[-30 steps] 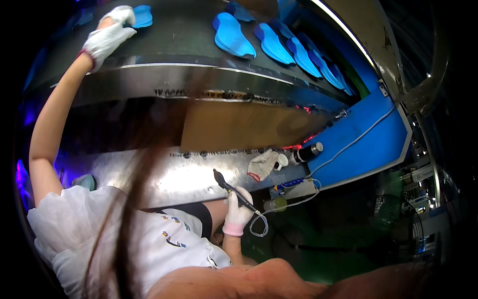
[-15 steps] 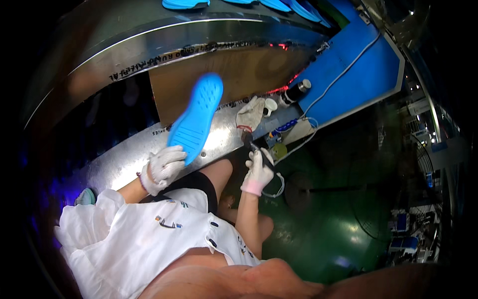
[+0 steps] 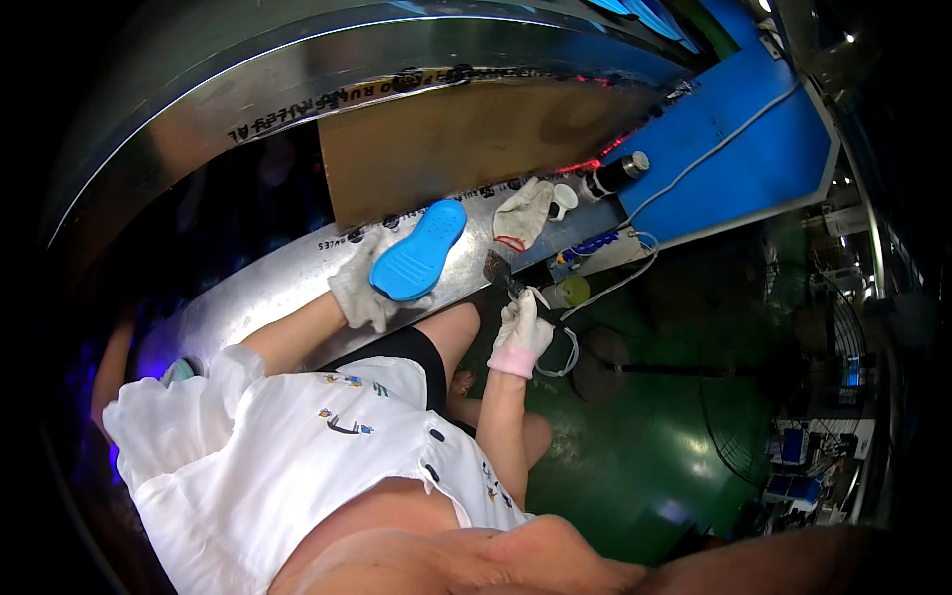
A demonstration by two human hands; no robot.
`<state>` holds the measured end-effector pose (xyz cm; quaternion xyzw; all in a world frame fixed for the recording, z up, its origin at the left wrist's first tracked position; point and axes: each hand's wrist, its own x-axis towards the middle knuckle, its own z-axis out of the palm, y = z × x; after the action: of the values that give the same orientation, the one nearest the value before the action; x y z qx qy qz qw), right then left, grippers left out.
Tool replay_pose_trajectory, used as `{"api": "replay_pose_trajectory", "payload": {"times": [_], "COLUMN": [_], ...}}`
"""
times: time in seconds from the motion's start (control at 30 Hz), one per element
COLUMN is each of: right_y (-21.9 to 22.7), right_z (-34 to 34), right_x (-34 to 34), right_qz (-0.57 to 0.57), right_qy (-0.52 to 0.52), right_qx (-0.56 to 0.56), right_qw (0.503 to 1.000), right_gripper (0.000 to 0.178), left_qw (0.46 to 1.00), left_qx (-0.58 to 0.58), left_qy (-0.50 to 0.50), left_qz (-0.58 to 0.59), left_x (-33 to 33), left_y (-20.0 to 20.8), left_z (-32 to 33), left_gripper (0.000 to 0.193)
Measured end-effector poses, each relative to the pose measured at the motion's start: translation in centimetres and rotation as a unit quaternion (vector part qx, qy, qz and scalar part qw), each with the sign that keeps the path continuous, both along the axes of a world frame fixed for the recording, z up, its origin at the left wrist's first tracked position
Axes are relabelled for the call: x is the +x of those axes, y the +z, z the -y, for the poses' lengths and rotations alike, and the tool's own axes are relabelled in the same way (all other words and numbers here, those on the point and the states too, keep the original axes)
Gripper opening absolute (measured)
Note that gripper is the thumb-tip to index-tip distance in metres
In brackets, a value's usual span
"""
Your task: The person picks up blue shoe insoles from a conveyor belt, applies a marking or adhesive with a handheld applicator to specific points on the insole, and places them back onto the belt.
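A blue shoe insole [image 3: 421, 253], its heel end toward me, lies tilted in my left hand [image 3: 357, 290], which wears a white knit glove. My left fingers are partly hidden behind the insole's near end. My right hand [image 3: 521, 332], gloved in white with a pink cuff, is closed round a black-handled tool [image 3: 508, 278] with a dark, flattened head. A pale cable hangs beside this hand. The tool's head is apart from the insole, to its right; its exact kind cannot be made out. Beneath the insole runs a shiny metal ledge [image 3: 283, 273].
On the ledge sit a spare white glove [image 3: 524, 213], a white cup [image 3: 562, 201] and a black-and-silver flask [image 3: 615, 177]. Behind stand a brown board [image 3: 436, 139] and a blue panel [image 3: 724, 149]. A yellow-green round container [image 3: 570, 292] is near my right hand. More blue insoles [image 3: 654, 18] lie at the far top.
The insole has come down from a raised, upright pose to a flatter one over the ledge. My left hand has shifted round its near end. The right hand still grips the tool.
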<state>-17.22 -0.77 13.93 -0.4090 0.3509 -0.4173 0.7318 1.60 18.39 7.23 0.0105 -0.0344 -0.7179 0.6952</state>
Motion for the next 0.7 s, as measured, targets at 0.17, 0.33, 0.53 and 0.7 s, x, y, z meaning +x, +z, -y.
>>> {"api": "replay_pose_trajectory", "payload": {"times": [0.17, 0.33, 0.53, 0.7], "right_y": [-1.0, 2.1, 8.8, 10.0], "right_z": [-0.7, -0.1, -4.5, -3.2], "right_x": [0.0, 4.1, 2.7, 3.8], "right_qz": [-0.072, -0.400, -0.309, -0.236], "right_qy": [0.041, 0.064, 0.230, 0.032], "right_qx": [-0.038, -0.336, -0.683, -0.666], "right_qw": [0.996, 0.850, 0.621, 0.707], "right_gripper": [0.019, 0.021, 0.014, 0.019], "left_qw": [0.959, 0.975, 0.964, 0.971], "left_qx": [0.266, 0.193, 0.131, 0.061], "left_qy": [0.084, 0.055, 0.233, 0.220], "left_qz": [-0.043, -0.098, -0.001, 0.069], "left_x": [-4.1, -6.8, -6.0, -7.7], "left_y": [2.1, 2.8, 6.3, 9.0], "left_z": [3.3, 5.0, 5.2, 4.2], "left_gripper": [0.090, 0.084, 0.078, 0.071]}}
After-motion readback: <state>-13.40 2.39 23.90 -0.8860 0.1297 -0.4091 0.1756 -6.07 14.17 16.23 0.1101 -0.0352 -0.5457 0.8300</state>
